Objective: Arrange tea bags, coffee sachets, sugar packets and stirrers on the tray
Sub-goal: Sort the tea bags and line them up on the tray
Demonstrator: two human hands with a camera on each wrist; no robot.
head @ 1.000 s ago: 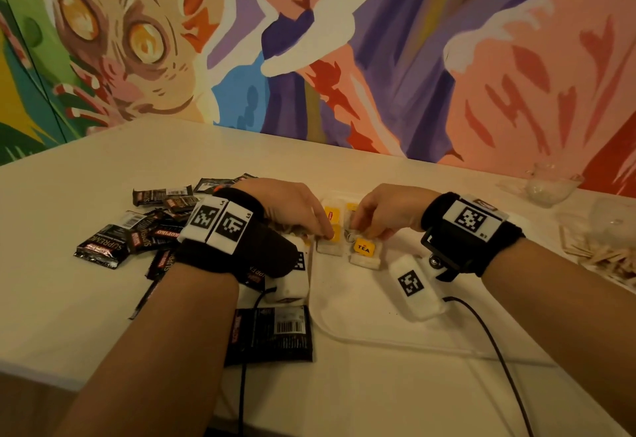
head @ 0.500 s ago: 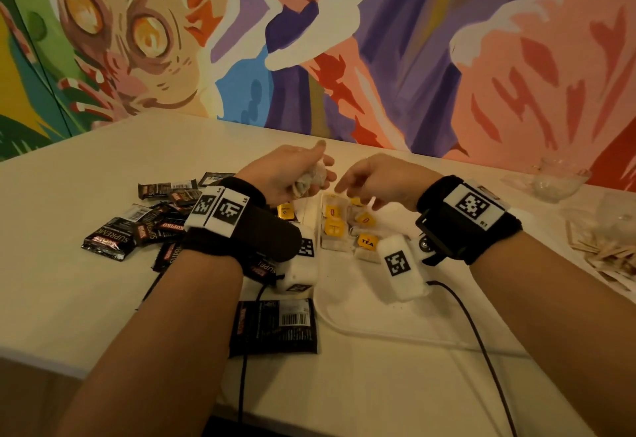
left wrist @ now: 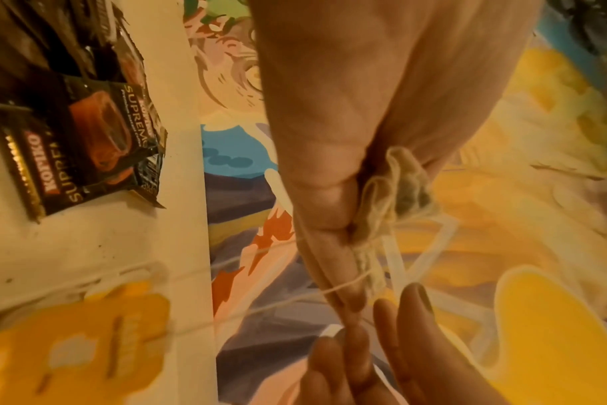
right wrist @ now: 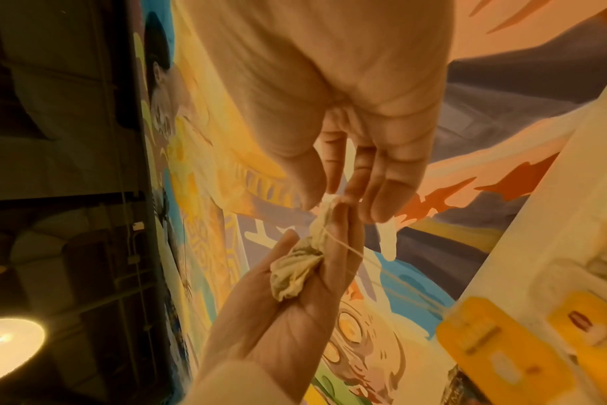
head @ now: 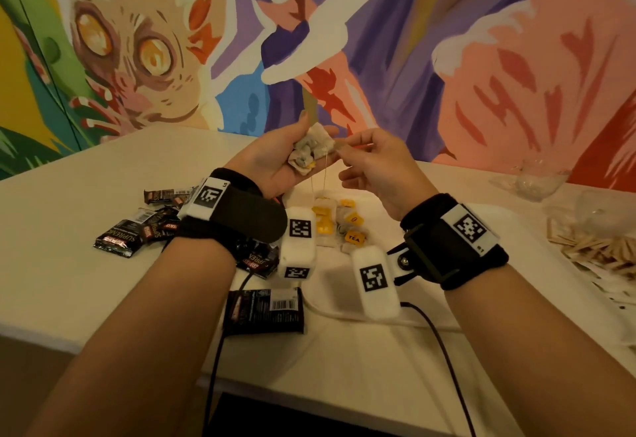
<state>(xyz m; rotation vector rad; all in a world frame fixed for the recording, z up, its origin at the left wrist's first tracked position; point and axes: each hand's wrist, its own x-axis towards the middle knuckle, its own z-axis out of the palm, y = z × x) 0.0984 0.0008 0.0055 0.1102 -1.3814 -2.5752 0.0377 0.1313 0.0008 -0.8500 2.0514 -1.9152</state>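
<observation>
**Inspector:** Tea bags, crumpled bunch [head: 311, 149]: raised above the counter [head: 69, 281], resting in the upturned palm of the left hand [head: 275, 164]. The fingers are curled loosely up around the bunch, cupping it, not clamping.

**Clerk:** And the right hand [head: 375, 168]?

**Inspector:** Thumb and forefinger are pinched on one corner of the bunch; the other fingers are relaxed and spread. The likely purpose is to draw a single bag free while the left hand anchors the rest.

**Clerk:** Orientation of the item?

**Inspector:** The bunch is wadded, so it has no clear long axis. The teased-out corner points toward the right hand. The strings [head: 325, 178] hang roughly straight down toward the tray [head: 344, 311] below. Which tag each string ends at cannot be told.

**Clerk:** Working outward from the person, then?

**Inspector:** Nearest is a dark coffee sachet [head: 263, 311] at the tray's left edge. Farther on, tea bags with yellow tags [head: 339, 225] lie flat in a rough group on the tray, directly beneath the hands. Left of the tray, more sachets [head: 137, 230] sit in a loose heap on the counter, not yet on the tray. Far right, wooden stirrers [head: 599, 250] lie piled off the tray. Sugar packets cannot be identified with confidence.
</observation>
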